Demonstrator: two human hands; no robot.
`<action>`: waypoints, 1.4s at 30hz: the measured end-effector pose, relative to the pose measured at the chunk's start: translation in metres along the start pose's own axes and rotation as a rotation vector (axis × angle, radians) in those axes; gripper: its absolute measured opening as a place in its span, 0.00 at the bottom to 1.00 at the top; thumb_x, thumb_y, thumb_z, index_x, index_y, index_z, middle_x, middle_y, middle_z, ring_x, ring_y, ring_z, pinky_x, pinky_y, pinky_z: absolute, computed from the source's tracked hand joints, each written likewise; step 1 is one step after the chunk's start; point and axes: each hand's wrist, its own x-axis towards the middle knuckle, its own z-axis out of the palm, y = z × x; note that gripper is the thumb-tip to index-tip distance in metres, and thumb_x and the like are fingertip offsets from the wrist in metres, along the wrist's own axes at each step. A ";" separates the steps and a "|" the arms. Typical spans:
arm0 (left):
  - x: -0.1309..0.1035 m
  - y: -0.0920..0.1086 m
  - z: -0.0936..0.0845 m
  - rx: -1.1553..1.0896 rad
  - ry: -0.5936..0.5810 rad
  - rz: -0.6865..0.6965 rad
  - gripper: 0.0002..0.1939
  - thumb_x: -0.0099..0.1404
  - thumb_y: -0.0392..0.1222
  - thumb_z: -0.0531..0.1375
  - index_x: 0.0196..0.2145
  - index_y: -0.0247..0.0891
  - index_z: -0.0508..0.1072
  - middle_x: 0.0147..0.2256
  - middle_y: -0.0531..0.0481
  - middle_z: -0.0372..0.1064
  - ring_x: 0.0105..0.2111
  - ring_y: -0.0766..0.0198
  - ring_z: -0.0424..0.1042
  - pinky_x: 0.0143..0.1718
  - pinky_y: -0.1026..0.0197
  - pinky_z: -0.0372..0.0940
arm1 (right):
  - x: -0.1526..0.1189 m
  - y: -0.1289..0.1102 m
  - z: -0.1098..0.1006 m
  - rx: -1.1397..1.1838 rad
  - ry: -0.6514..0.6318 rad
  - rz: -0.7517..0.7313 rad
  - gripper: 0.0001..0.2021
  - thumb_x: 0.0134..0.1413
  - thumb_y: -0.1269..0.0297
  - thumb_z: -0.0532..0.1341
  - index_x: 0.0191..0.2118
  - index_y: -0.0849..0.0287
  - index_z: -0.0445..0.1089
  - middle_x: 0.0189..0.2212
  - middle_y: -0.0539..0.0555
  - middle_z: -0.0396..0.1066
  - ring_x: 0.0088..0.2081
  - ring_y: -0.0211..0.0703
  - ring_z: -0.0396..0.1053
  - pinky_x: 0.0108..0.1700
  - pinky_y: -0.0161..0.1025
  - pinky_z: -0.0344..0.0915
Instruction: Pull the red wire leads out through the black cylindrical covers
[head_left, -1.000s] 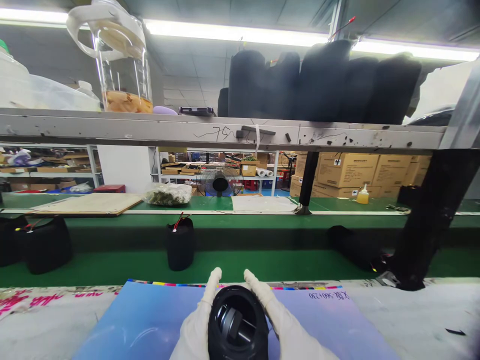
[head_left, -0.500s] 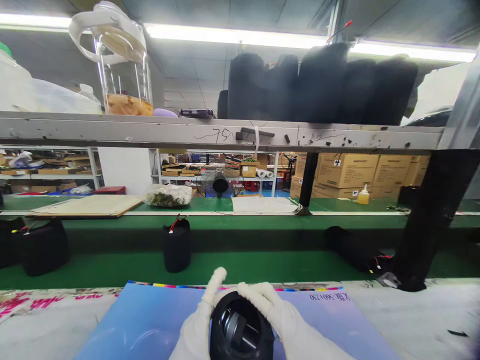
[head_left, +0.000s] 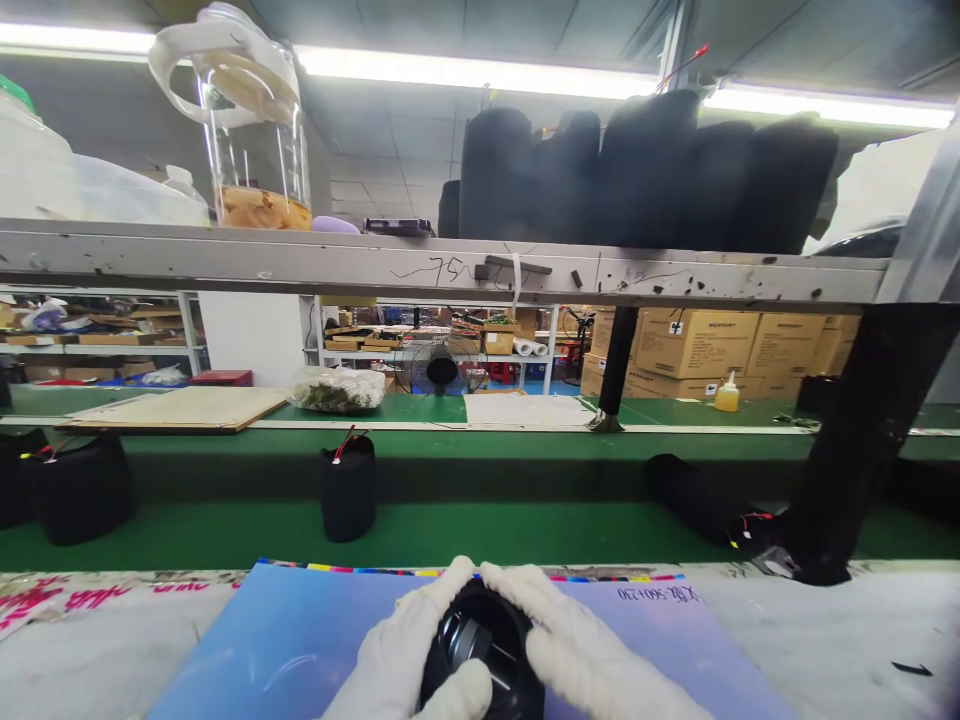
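Both my hands wear white gloves and hold a round black speaker shell [head_left: 486,640] at the bottom centre, its open end turned towards me. My left hand [head_left: 397,655] wraps its left side, thumb over the lower rim. My right hand [head_left: 577,655] covers its upper right edge with the fingers curled over the top. The shell hovers over a blue printed sheet [head_left: 300,640] on the near bench.
A green conveyor belt [head_left: 465,530] runs across, carrying black fabric-covered units: one upright with red wires [head_left: 349,490], one at left [head_left: 79,490], one lying at right [head_left: 697,495]. A black post [head_left: 855,450] stands at right. An overhead shelf [head_left: 420,260] holds more black units and a glass jug [head_left: 255,130].
My fingers were stretched out straight beside the shell; now both hands have curled over its rim, the left thumb onto the front. The upright unit on the belt has drifted slightly left.
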 end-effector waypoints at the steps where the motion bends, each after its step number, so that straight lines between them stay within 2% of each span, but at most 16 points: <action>1: 0.000 0.002 0.001 0.007 0.018 -0.037 0.29 0.62 0.65 0.56 0.60 0.62 0.64 0.57 0.53 0.70 0.57 0.46 0.67 0.59 0.42 0.59 | -0.001 -0.003 -0.001 -0.027 -0.002 0.023 0.24 0.59 0.41 0.56 0.60 0.36 0.64 0.60 0.49 0.65 0.62 0.52 0.60 0.65 0.49 0.53; 5: 0.002 0.007 0.003 -0.026 0.074 -0.076 0.26 0.66 0.65 0.51 0.58 0.61 0.67 0.56 0.55 0.71 0.57 0.48 0.68 0.59 0.47 0.59 | -0.007 -0.009 -0.001 -0.060 0.021 0.021 0.23 0.60 0.45 0.57 0.61 0.36 0.63 0.61 0.48 0.65 0.61 0.54 0.62 0.63 0.48 0.57; 7: 0.004 0.007 0.001 -0.051 0.065 -0.117 0.25 0.68 0.62 0.48 0.60 0.59 0.65 0.50 0.53 0.76 0.51 0.52 0.74 0.55 0.52 0.63 | -0.009 -0.009 0.000 -0.066 0.033 0.004 0.26 0.59 0.46 0.59 0.62 0.37 0.61 0.60 0.48 0.65 0.60 0.56 0.63 0.63 0.49 0.56; 10: 0.005 0.009 -0.008 -0.113 0.000 -0.157 0.25 0.70 0.56 0.52 0.61 0.52 0.64 0.42 0.49 0.79 0.39 0.56 0.78 0.45 0.55 0.69 | -0.010 -0.011 0.001 -0.124 0.056 -0.003 0.28 0.57 0.48 0.61 0.63 0.36 0.59 0.61 0.47 0.64 0.60 0.57 0.63 0.64 0.49 0.55; 13: 0.006 0.014 -0.014 -0.202 -0.032 -0.120 0.22 0.69 0.53 0.56 0.57 0.42 0.68 0.49 0.45 0.74 0.43 0.57 0.75 0.47 0.49 0.70 | -0.007 -0.012 -0.001 -0.234 -0.001 0.097 0.29 0.58 0.51 0.60 0.64 0.36 0.56 0.64 0.45 0.60 0.60 0.55 0.63 0.63 0.48 0.57; 15: 0.009 0.018 -0.013 -0.232 -0.047 -0.099 0.20 0.70 0.51 0.56 0.55 0.40 0.68 0.53 0.43 0.70 0.48 0.56 0.73 0.50 0.46 0.68 | -0.004 -0.009 -0.002 -0.303 -0.065 0.154 0.34 0.57 0.51 0.60 0.67 0.42 0.50 0.66 0.49 0.56 0.62 0.57 0.61 0.64 0.50 0.55; 18: 0.017 0.019 -0.007 -0.256 -0.074 -0.081 0.21 0.73 0.53 0.47 0.57 0.49 0.68 0.53 0.49 0.73 0.51 0.56 0.74 0.55 0.47 0.66 | 0.002 -0.001 0.000 -0.330 -0.117 0.119 0.38 0.55 0.51 0.60 0.69 0.50 0.48 0.66 0.56 0.55 0.64 0.59 0.58 0.65 0.50 0.53; 20: 0.021 0.019 -0.004 -0.253 -0.086 -0.076 0.23 0.74 0.55 0.43 0.59 0.54 0.67 0.53 0.53 0.74 0.53 0.56 0.73 0.57 0.48 0.65 | 0.003 0.003 0.003 -0.316 -0.112 0.091 0.36 0.56 0.51 0.60 0.68 0.49 0.50 0.65 0.56 0.57 0.62 0.59 0.61 0.63 0.50 0.56; 24: 0.017 0.013 -0.006 -0.220 -0.086 -0.087 0.24 0.73 0.57 0.44 0.60 0.54 0.66 0.55 0.55 0.71 0.56 0.53 0.69 0.59 0.46 0.63 | 0.002 0.004 0.007 -0.298 -0.051 0.128 0.37 0.55 0.48 0.60 0.68 0.45 0.48 0.64 0.57 0.58 0.61 0.60 0.63 0.62 0.52 0.58; 27: 0.012 0.006 -0.009 -0.119 -0.086 -0.102 0.26 0.70 0.60 0.47 0.63 0.57 0.59 0.56 0.53 0.70 0.56 0.50 0.70 0.59 0.41 0.61 | 0.001 0.009 0.008 -0.263 -0.029 0.101 0.39 0.52 0.45 0.63 0.68 0.43 0.50 0.63 0.56 0.60 0.60 0.60 0.64 0.62 0.53 0.58; 29: 0.011 0.001 -0.009 0.015 -0.065 -0.066 0.27 0.71 0.60 0.47 0.64 0.57 0.57 0.56 0.51 0.70 0.55 0.49 0.70 0.57 0.40 0.62 | 0.003 0.014 0.007 -0.211 -0.010 0.043 0.35 0.53 0.44 0.62 0.66 0.41 0.55 0.62 0.54 0.61 0.59 0.58 0.65 0.62 0.52 0.58; 32: 0.013 -0.005 -0.008 0.114 -0.025 0.017 0.25 0.74 0.54 0.42 0.64 0.52 0.59 0.56 0.48 0.71 0.54 0.52 0.72 0.54 0.47 0.68 | 0.006 0.021 0.007 -0.123 0.040 0.037 0.26 0.62 0.43 0.52 0.63 0.40 0.60 0.58 0.52 0.67 0.57 0.50 0.68 0.59 0.46 0.62; 36: 0.012 -0.004 -0.016 0.179 -0.062 0.162 0.32 0.67 0.60 0.53 0.66 0.56 0.54 0.54 0.50 0.73 0.50 0.54 0.75 0.50 0.55 0.70 | 0.010 0.017 0.008 -0.073 0.059 0.049 0.26 0.63 0.39 0.48 0.59 0.43 0.67 0.57 0.55 0.69 0.59 0.48 0.66 0.61 0.42 0.61; 38: 0.010 -0.001 -0.023 0.259 -0.142 0.218 0.35 0.67 0.57 0.57 0.67 0.59 0.47 0.54 0.52 0.72 0.47 0.57 0.76 0.47 0.59 0.71 | 0.010 0.012 0.010 -0.059 0.051 0.043 0.26 0.62 0.39 0.49 0.59 0.43 0.67 0.58 0.55 0.67 0.61 0.49 0.64 0.63 0.45 0.59; 40: 0.008 -0.001 -0.026 0.283 -0.231 0.216 0.36 0.68 0.53 0.56 0.67 0.62 0.40 0.56 0.55 0.71 0.46 0.59 0.77 0.46 0.61 0.71 | 0.010 0.008 0.013 -0.024 0.052 0.046 0.27 0.62 0.38 0.48 0.60 0.41 0.65 0.58 0.54 0.67 0.61 0.49 0.64 0.63 0.46 0.59; 42: 0.006 -0.005 -0.025 0.262 -0.253 0.186 0.40 0.66 0.54 0.58 0.67 0.65 0.37 0.56 0.56 0.71 0.47 0.57 0.76 0.46 0.58 0.71 | 0.010 0.007 0.014 -0.005 0.066 0.051 0.28 0.60 0.36 0.48 0.59 0.41 0.66 0.57 0.54 0.68 0.60 0.49 0.65 0.62 0.46 0.60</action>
